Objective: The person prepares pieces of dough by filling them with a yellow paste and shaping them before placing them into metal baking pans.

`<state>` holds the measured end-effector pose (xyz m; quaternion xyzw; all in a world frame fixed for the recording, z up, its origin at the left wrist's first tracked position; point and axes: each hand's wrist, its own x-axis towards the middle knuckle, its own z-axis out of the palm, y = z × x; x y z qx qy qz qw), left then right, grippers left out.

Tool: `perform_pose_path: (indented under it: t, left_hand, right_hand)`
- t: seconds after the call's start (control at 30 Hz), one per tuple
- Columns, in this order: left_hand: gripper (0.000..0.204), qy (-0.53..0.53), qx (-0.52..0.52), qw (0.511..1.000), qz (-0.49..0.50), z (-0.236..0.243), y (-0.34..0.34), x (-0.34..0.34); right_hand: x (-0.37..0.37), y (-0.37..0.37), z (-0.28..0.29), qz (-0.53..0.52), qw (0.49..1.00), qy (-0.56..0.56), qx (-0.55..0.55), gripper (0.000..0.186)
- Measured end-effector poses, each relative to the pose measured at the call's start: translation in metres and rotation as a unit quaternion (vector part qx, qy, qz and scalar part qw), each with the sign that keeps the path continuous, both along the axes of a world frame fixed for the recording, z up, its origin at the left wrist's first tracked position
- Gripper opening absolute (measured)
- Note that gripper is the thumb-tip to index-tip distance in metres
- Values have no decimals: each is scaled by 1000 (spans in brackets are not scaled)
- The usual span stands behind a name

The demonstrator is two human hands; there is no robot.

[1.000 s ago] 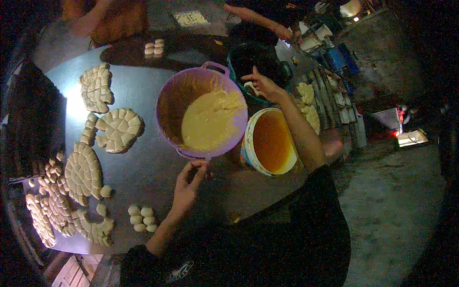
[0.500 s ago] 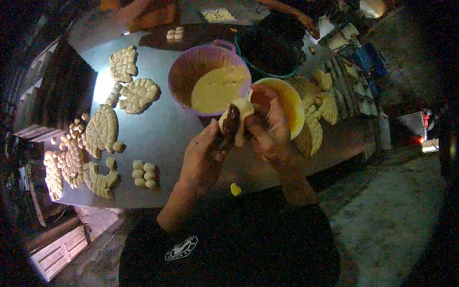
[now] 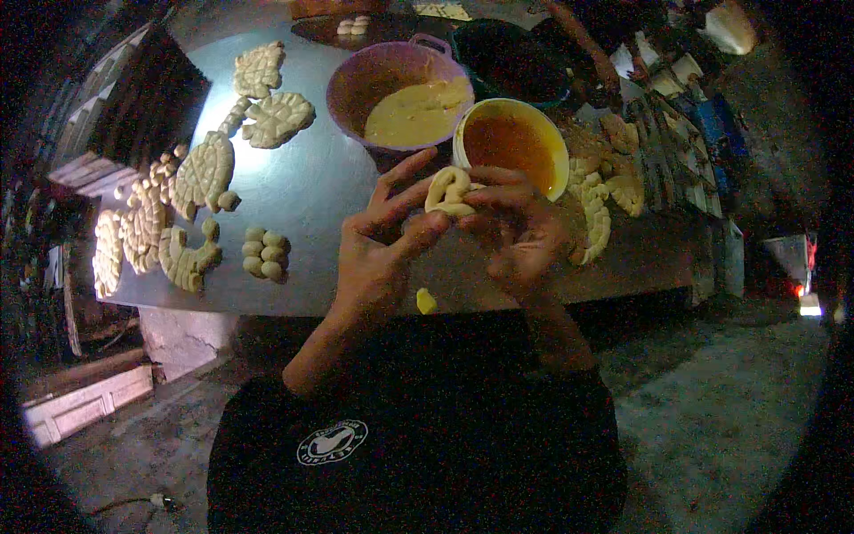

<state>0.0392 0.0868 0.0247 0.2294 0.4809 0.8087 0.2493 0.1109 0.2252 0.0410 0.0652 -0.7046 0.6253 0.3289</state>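
Between my hands, above the table's near edge, is a pale piece of dough with a curled, folded shape. My left hand pinches its left side with thumb and fingertips, one finger stretched upward. On its other side my right hand grips it, the fingers partly covering it. No dark filling shows on the dough from here. Just behind my right hand stands a pale bucket of amber-brown contents. A purple tub with yellowish, dough-like contents sits beyond my left hand. A small yellow lump lies below the hands.
Shaped dough pieces spread along the left of the metal table, with several small dough balls nearer me. More shaped dough lies to the right. Behind are a dark tub and another person's arm.
The dough, spread with a dark filling showing before, is now folded into a curl with the filling out of sight. My left fingers have spread upward. The whole view has shifted.
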Motion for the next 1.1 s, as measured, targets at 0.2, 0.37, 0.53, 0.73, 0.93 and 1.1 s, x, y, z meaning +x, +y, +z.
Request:
perform_pose_path:
  t: [0.2, 0.37, 0.53, 0.73, 0.93, 1.1]
  left_hand:
    - [33, -163, -54, 984, 51, 12, -17, 21]
    - [22, 6, -153, 985, 75, -8, -43, 29]
    - [19, 90, -231, 962, 110, 3, -57, 45]
    - [20, 86, -126, 988, 30, -12, -88, 35]
    - [27, -83, -213, 973, -39, -19, -120, -4]
    - [36, -189, -173, 955, -148, -72, -186, -36]
  right_hand:
    - [16, 0, 12, 10, 922, 40, 384, 36]
    - [22, -15, 15, 15, 906, 80, 416, 30]
    - [24, -15, 13, 131, 946, -48, 294, 17]
    - [11, -45, 20, 95, 915, -102, 379, 25]
    - [-18, -78, 8, 274, 933, -204, 116, 52]
    - [-34, -132, -6, 82, 884, -185, 420, 58]
